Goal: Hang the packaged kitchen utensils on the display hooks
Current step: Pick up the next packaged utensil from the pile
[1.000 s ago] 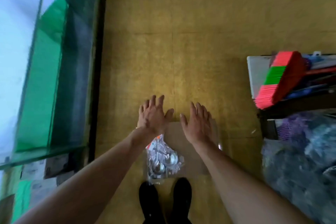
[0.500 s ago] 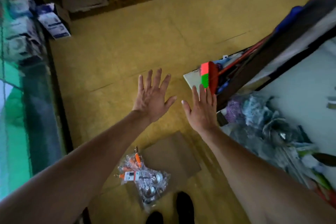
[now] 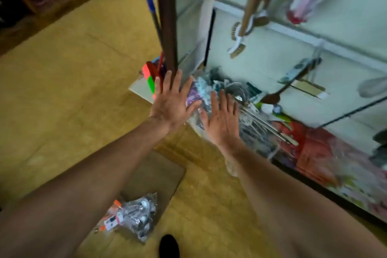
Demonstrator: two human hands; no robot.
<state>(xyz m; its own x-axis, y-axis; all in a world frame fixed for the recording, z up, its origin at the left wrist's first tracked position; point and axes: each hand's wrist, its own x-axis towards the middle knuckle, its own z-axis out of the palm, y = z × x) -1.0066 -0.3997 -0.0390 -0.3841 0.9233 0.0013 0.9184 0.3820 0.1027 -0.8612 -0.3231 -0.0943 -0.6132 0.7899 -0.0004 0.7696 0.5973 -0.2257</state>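
The head camera looks down at two bare arms stretched out in front. The left hand (image 3: 171, 103) is flat, with its fingers straight and spread wide, and it has nothing in it. The right hand (image 3: 222, 120) is just beside it, flat and spread the same way, and it has nothing in it either. The two hands do not touch.

The clear bag of packed spoons (image 3: 135, 216) lies on the yellow floor (image 3: 62, 90), low in the picture and below the left arm. It rests partly on a flat brown cardboard sheet (image 3: 156, 174). A black shoe (image 3: 168, 245) is near it.

Past the hands stands a white display board (image 3: 356, 33). A brush (image 3: 236, 47) and a dark spoon (image 3: 272, 97) hang on it. The hooks are too blurry to make out. A heap of packed goods (image 3: 257, 115) lies at the foot of the board. A tall brown post (image 3: 167, 16) stands behind the left hand, with a pink and green broom (image 3: 149, 78) beside it.
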